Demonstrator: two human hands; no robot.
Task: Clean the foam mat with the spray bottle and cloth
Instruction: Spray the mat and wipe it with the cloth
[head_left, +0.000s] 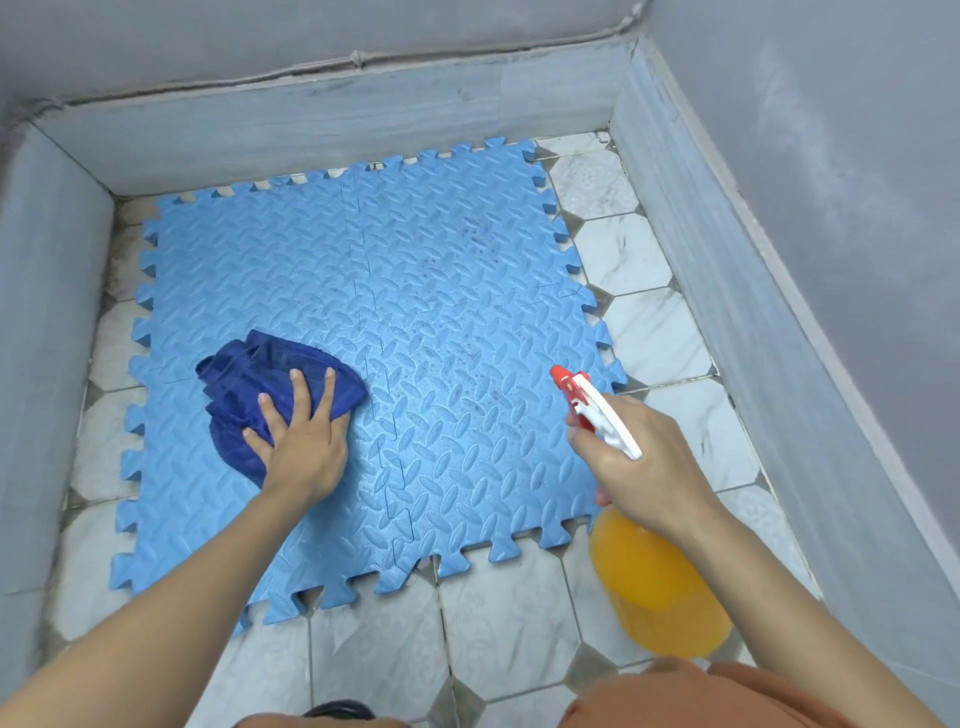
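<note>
A light blue foam mat (415, 291) of interlocking tiles lies flat on the tiled floor. My left hand (301, 441) presses flat on a crumpled dark blue cloth (260, 379) at the mat's near left part. My right hand (634, 457) grips the neck of a spray bottle (660, 582) full of orange liquid, above the mat's near right corner. Its white and red trigger head (587, 400) points left, toward the mat's middle. Small dark specks and wet spots show on the mat's right half.
White marble floor tiles (649, 332) with dark corner insets surround the mat. Grey skirting and walls (322, 119) close in on the far, left and right sides. My knees in orange fabric (701, 696) are at the bottom edge.
</note>
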